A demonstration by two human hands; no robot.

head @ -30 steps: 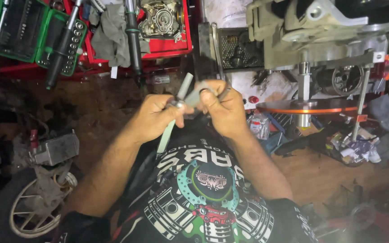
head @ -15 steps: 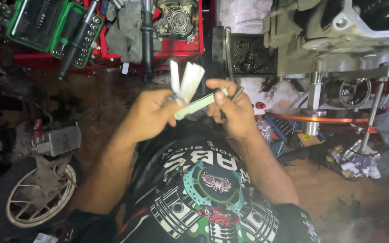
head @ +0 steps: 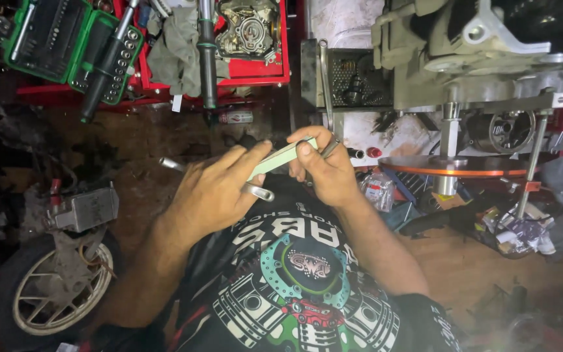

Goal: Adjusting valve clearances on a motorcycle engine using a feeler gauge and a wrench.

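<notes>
Pale green strip spans both hands; left hand and right hand pinch its ends.

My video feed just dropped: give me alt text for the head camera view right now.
Two bare hands meet at chest height: the left hand holds a metal tool, and both pinch a pale green strip. Behind are a red tray, green socket case and an engine on a stand.
</notes>
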